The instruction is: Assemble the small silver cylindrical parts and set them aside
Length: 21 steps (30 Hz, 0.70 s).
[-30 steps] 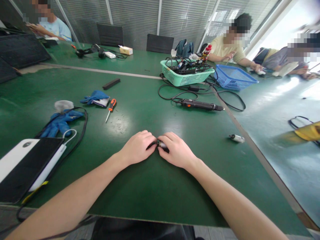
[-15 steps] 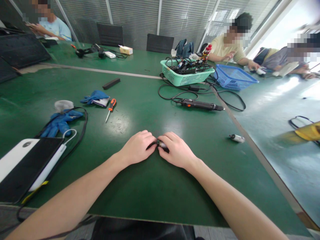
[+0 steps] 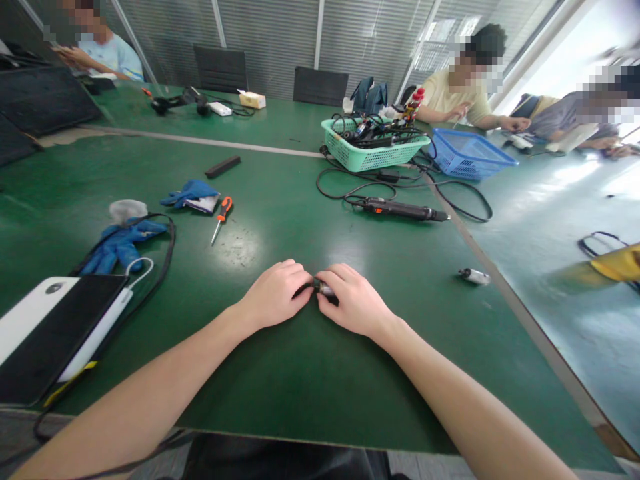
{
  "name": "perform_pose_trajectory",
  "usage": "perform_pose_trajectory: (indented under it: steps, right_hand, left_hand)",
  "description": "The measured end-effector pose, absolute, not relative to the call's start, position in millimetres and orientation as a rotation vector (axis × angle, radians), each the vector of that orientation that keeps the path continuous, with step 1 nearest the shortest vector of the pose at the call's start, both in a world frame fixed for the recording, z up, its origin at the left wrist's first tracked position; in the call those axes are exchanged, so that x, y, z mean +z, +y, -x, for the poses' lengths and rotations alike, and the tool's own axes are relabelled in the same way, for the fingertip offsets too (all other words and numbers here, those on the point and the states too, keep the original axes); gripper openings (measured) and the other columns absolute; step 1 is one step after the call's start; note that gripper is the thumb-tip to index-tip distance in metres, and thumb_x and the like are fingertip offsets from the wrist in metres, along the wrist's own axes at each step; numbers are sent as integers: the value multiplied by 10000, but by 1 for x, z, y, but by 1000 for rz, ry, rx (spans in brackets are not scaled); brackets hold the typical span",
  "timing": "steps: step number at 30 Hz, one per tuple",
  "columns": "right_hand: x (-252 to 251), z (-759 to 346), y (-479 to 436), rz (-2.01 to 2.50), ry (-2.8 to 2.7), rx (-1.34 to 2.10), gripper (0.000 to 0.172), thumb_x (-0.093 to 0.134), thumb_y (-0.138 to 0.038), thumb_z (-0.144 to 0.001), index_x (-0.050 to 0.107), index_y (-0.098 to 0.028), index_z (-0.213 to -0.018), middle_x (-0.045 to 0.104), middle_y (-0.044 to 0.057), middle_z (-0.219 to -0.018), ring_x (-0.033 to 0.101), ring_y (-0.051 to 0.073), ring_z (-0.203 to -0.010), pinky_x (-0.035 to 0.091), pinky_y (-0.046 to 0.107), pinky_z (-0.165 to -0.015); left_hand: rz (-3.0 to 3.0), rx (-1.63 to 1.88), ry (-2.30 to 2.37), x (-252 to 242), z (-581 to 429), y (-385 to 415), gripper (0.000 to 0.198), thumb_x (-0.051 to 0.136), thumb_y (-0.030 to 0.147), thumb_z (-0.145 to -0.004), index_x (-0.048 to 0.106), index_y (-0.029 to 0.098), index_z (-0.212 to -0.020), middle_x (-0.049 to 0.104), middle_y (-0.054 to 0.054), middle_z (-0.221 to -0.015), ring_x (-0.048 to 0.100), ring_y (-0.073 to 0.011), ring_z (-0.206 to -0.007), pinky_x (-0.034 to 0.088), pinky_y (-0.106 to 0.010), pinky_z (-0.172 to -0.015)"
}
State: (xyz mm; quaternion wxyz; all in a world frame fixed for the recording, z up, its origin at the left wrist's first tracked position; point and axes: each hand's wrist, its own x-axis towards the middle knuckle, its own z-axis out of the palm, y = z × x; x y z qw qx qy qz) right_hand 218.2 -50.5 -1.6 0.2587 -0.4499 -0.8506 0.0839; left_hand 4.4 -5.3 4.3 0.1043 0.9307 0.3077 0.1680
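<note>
My left hand point(image 3: 277, 294) and my right hand point(image 3: 352, 301) rest knuckles-up on the green table point(image 3: 280, 373), fingertips meeting. Between them they pinch a small cylindrical part point(image 3: 321, 289), dark at its left end and silvery at its right; most of it is hidden by the fingers. Both hands are closed around it. A similar small silver cylinder point(image 3: 473, 276) lies loose on the table to the right, well apart from my hands.
An orange-handled screwdriver point(image 3: 222, 216) and blue gloves point(image 3: 123, 244) lie to the left, with a phone and white power bank point(image 3: 55, 327) near the front edge. A black electric screwdriver point(image 3: 400, 211), a green basket point(image 3: 373, 147) and a blue basket point(image 3: 467, 155) are farther back. Other people sit around the table.
My hands have stayed put. The person at the back right has shifted a hand slightly.
</note>
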Motion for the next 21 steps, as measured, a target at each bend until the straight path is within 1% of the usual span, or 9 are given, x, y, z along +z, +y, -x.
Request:
perform_pose_trajectory:
  steps: [9, 15, 21]
  right_hand:
    - [-1, -218, -50, 1233, -2308, 211, 251, 584, -171, -899, 626, -194, -1146, 670, 111, -1060, 623, 281, -1011, 552, 452, -906]
    - [-2, -220, -50, 1208, -2303, 214, 267, 612, -193, -905, 615, -206, -1172, 669, 112, -1136, 624, 283, -1062, 545, 465, -942]
    - [1, -218, -50, 1155, -2319, 197, 173, 608, -186, -942, 629, -203, -1112, 684, 116, -1133, 627, 278, -1052, 553, 456, -926]
  left_hand:
    - [-2746, 508, 903, 2, -3, -5, 194, 503, 242, -1005, 665, 182, -916, 619, -49, -854, 555, -210, -847, 465, -355, -779]
    - [-2743, 501, 891, 2, -4, -5, 216, 485, 239, -1018, 667, 176, -921, 620, -52, -866, 553, -208, -851, 463, -356, -796]
    - [-2733, 506, 885, 3, -4, -5, 225, 471, 247, -1033, 677, 178, -974, 629, -49, -869, 559, -209, -863, 463, -360, -801]
